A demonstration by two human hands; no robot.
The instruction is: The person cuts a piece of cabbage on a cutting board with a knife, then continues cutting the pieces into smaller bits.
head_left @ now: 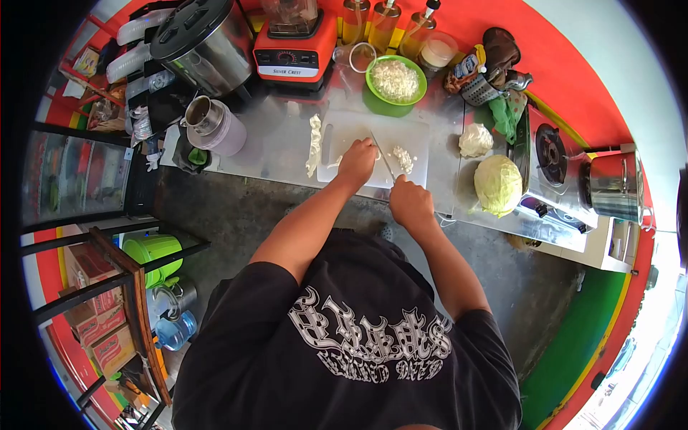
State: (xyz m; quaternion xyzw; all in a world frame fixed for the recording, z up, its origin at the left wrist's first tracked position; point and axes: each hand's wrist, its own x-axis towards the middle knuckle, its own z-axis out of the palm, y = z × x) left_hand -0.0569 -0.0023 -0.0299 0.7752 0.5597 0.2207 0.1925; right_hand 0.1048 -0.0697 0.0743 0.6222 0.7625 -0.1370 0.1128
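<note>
My right hand is closed around the handle of a kitchen knife, its blade pointing away from me over a white cutting board. Beside the blade, my left hand is closed, fingertips on a small pale piece that looks like cabbage, mostly hidden under them. Chopped white bits lie in a small heap right of the blade. Left of the board rests a long, crinkled pale strip. Behind the board stands a green bowl filled with chopped white pieces.
A whole cabbage and a smaller pale chunk sit to the right, before a gas stove with a metal pot. A red blender, oil bottles and a pink container stand behind and left.
</note>
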